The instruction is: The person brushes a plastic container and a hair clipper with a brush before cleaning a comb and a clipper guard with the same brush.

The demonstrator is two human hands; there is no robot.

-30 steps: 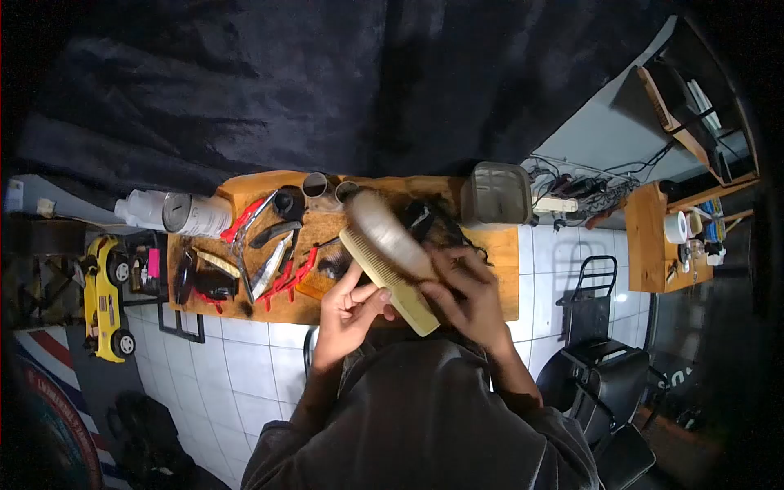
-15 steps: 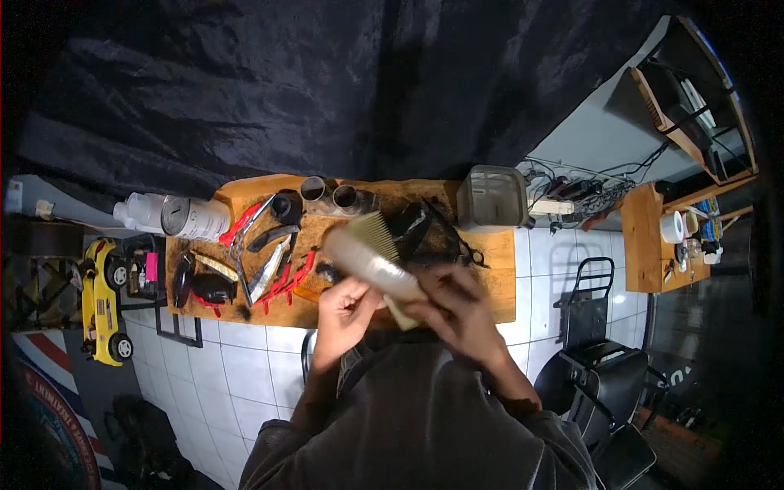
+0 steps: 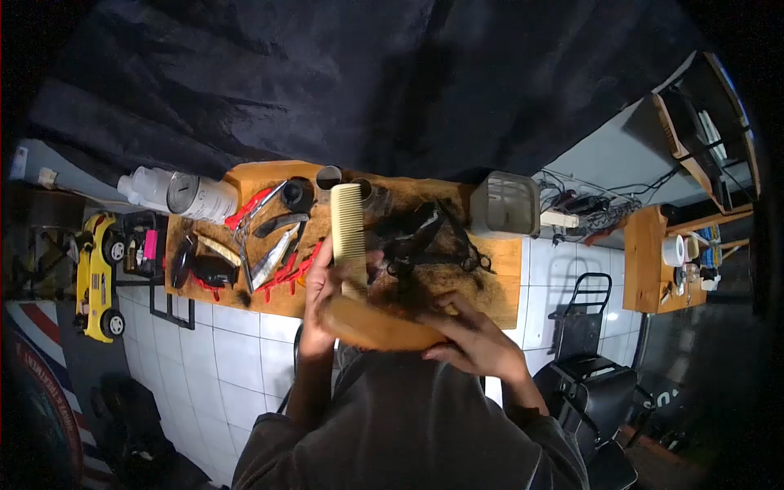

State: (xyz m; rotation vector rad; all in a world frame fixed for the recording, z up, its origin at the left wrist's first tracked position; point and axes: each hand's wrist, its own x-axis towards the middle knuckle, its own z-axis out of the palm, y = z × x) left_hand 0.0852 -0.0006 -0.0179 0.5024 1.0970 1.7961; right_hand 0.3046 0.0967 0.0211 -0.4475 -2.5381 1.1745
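Observation:
My left hand (image 3: 318,298) is closed around the lower part of a cream-coloured comb (image 3: 349,224), which points upward with its teeth to the right. A brush (image 3: 380,328) with a curved wooden back is gripped at its right end by my right hand (image 3: 482,343). The brush lies crosswise before my chest, its dark bristles toward the table and its left end right at my left hand and the comb's lower end. Both are held above the near edge of the wooden table (image 3: 508,286).
Black scissors (image 3: 457,260) and dark hair clippings lie behind my hands. To the left are a straight razor (image 3: 273,260), red-handled tools (image 3: 282,282) and a white can (image 3: 204,198). A clear plastic container (image 3: 506,204) stands at the back right. A black chair (image 3: 596,392) is at right.
The comb has turned upright in my left hand and come apart from the brush. My right hand has moved lower with the brush, turning it so its wooden back shows.

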